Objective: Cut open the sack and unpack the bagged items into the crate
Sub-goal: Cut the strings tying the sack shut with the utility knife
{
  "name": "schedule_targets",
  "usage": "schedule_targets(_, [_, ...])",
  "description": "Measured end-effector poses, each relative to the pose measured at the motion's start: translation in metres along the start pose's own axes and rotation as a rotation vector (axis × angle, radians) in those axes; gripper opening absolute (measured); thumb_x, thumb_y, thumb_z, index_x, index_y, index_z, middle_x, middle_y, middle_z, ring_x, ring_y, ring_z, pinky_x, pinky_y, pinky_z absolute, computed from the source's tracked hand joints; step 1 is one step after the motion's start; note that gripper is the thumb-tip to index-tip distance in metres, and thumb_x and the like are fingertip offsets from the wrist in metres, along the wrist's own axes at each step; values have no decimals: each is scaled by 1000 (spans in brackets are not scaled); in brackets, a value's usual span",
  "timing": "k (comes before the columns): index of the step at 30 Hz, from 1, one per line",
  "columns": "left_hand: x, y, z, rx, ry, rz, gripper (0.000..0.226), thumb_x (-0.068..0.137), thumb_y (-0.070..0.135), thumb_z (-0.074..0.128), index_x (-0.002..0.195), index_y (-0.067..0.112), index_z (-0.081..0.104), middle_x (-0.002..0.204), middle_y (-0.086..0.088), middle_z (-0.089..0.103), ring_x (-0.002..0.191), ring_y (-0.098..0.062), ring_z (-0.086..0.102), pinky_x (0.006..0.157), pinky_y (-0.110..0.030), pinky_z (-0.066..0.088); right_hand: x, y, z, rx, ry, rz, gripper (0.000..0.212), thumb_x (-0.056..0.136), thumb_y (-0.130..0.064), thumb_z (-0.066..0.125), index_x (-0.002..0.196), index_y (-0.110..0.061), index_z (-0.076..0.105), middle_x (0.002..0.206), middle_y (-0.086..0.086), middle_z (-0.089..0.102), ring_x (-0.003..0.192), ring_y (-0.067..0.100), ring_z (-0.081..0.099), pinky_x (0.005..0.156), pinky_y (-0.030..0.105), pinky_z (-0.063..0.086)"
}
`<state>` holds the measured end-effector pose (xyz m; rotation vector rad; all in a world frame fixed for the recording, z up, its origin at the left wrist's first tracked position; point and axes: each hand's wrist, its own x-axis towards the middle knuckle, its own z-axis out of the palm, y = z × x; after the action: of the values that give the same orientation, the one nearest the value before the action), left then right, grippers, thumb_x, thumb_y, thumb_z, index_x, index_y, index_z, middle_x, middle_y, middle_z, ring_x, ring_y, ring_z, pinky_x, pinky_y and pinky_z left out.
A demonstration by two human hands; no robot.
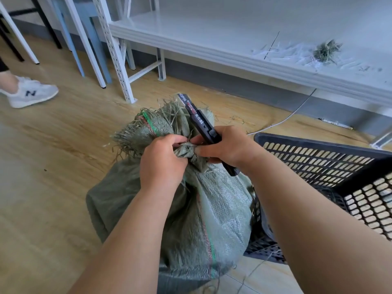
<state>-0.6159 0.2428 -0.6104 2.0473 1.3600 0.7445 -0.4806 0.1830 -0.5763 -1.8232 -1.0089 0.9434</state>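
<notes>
**Inspector A:** Location of the sack?

**Inspector B:** The green woven sack [203,211] stands on the wooden floor [53,145], its side touching the black perforated crate [318,164] on its right. The neck is bunched and knotted; the frayed mouth fans out above the knot.

**Inspector A:** Left hand?

**Inspector B:** The left hand [162,160] is clenched around the gathered neck, fingers curled at the knot.

**Inspector B:** The right hand [228,146] grips a black utility knife [204,126] in the palm, its front end pointing up and away past the frayed mouth. Thumb and forefinger also pinch the knot. I cannot tell whether the blade is extended.

**Inspector A:** Surroundings?

**Inspector B:** A white shelf [233,41] behind carries loose fibre scraps [325,52]. A white cable [286,117] lies on the floor. Another person's sneaker [31,93] appears at far left.
</notes>
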Motion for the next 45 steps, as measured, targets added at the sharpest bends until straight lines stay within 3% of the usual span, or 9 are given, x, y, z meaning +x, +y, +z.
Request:
schedule_targets(5, [-1, -1, -3, 10, -5, -16, 45, 74, 9, 72, 111, 36, 68, 107, 10, 69, 72, -10, 62, 65, -27, 53, 1, 8, 8, -68, 79, -56, 17, 75, -9, 78, 89, -17, 74, 71, -3, 68, 60, 13, 58, 69, 30, 56])
schedule_targets(10, [2, 0, -5, 34, 14, 11, 48, 75, 8, 73, 111, 39, 66, 114, 11, 63, 69, -5, 55, 54, -22, 47, -1, 2, -7, 175, -61, 84, 23, 82, 0, 64, 96, -17, 72, 93, 6, 71, 69, 13, 64, 66, 28, 60])
schedule_targets(15, [3, 1, 1, 50, 3, 37, 48, 75, 5, 73, 110, 37, 66, 115, 7, 60, 91, -14, 59, 74, -32, 53, 4, -5, -15, -43, 465, -65, 19, 82, -15, 57, 88, -28, 70, 57, -14, 55, 35, -1, 41, 37, 14, 33])
schedule_targets(23, [6, 1, 6, 43, -6, 19, 49, 75, 4, 68, 111, 37, 66, 113, 6, 60, 91, -16, 57, 69, -29, 48, 2, -4, 3, -314, 193, -111, 16, 80, -33, 71, 94, -23, 71, 80, 0, 71, 61, 13, 59, 58, 27, 48])
schedule_targets(33, [6, -4, 1, -52, -38, -62, 45, 75, 8, 69, 109, 37, 68, 101, 9, 67, 64, -1, 57, 53, -22, 48, 9, 14, 17, -459, 262, -175, 17, 76, -30, 76, 91, -23, 74, 93, -1, 65, 81, 19, 63, 72, 31, 53])
schedule_targets(36, [7, 0, -4, 30, -218, -13, 53, 75, 19, 71, 123, 38, 59, 124, 5, 54, 90, -11, 53, 72, -28, 43, 8, 20, 16, -256, 249, -129, 4, 79, -21, 73, 80, -20, 70, 70, -5, 63, 62, 15, 59, 61, 28, 50])
schedule_targets(39, [10, 1, -13, 138, -382, 29, 67, 68, 61, 68, 130, 41, 52, 132, 9, 33, 124, -17, 34, 104, -37, 33, 7, 25, 14, 8, 208, -5, 2, 80, -15, 72, 81, -14, 70, 60, -4, 59, 52, 11, 49, 52, 24, 41])
schedule_targets(41, [11, 0, -14, 159, -294, 50, 57, 73, 71, 56, 122, 42, 59, 131, 11, 35, 126, -19, 30, 109, -42, 27, 8, 24, 14, 33, 182, 10, 5, 81, -15, 71, 78, -16, 68, 59, -4, 58, 51, 11, 48, 49, 23, 39])
schedule_targets(45, [4, 5, -6, 203, -65, 169, 30, 86, 45, 60, 116, 47, 59, 127, 14, 50, 119, -21, 38, 95, -38, 29, 9, 20, 11, 57, 172, -13, 6, 81, -17, 73, 80, -15, 67, 60, -3, 55, 53, 13, 46, 51, 23, 37])
